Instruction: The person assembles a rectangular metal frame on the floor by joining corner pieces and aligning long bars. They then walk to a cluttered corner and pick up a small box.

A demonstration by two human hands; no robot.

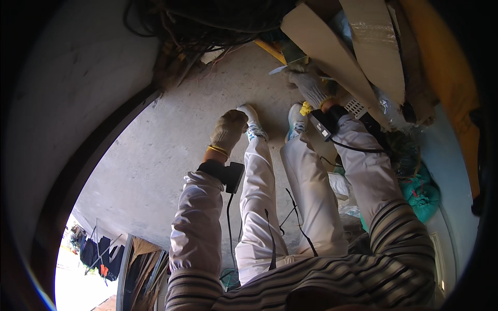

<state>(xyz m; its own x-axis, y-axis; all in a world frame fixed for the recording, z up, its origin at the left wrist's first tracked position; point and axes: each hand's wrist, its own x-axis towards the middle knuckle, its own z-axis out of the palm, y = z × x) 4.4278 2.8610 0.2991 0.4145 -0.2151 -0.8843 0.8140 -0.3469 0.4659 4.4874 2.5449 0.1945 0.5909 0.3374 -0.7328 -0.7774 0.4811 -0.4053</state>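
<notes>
My left hand (pixel 229 129), in a beige knitted glove, hangs curled above the concrete floor beside my left shoe (pixel 250 116). Its palm side is hidden, so anything inside the fingers does not show. Farther off, my right hand (pixel 307 84), gloved alike, is stretched out by the cardboard edge. It is somewhat blurred and seems closed around a thin pale flat piece (pixel 278 69) that juts out on its left side. Black boxes with cables are strapped to both wrists. A crumpled yellow bit (pixel 306 108) sits beside my right shoe (pixel 296 122).
Large cardboard sheets (pixel 327 49) lean at the far right, next to an orange-yellow panel (pixel 441 62). Tangled dark cables (pixel 207 20) heap up at the far edge. Green bags (pixel 419 199) lie at the right. At lower left, dark cloths (pixel 101 254) hang beyond a curved dark edge.
</notes>
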